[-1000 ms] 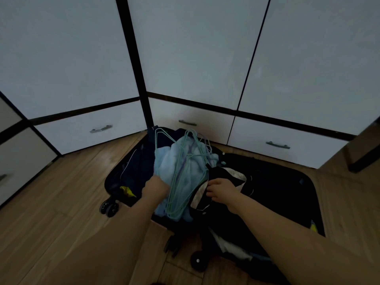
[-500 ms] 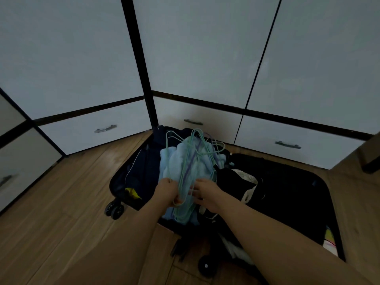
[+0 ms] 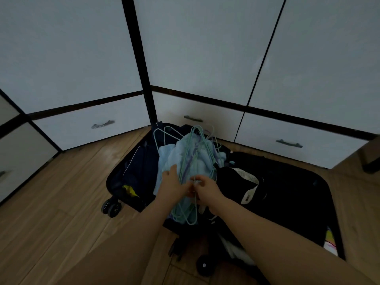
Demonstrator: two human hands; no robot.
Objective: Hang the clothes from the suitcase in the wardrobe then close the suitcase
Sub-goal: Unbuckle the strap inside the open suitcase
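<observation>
Both hands on hanger bundle (image 3: pixel 193 161) atop suitcase (image 3: pixel 287 192) clothes — right hand (image 3: pixel 205 187) pinches wire, left hand (image 3: pixel 172 183) spread beside; long axis runs away from person.

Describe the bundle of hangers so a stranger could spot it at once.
Find the open suitcase on the wooden floor in front of the wardrobe drawers. In its left half, on pale blue clothing, lie the hangers: thin mint-green wire loops, the only bare outlines among soft fabric.

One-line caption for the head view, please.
Both hands work at green hangers atop light-blue clothes in the open suitcase.
</observation>
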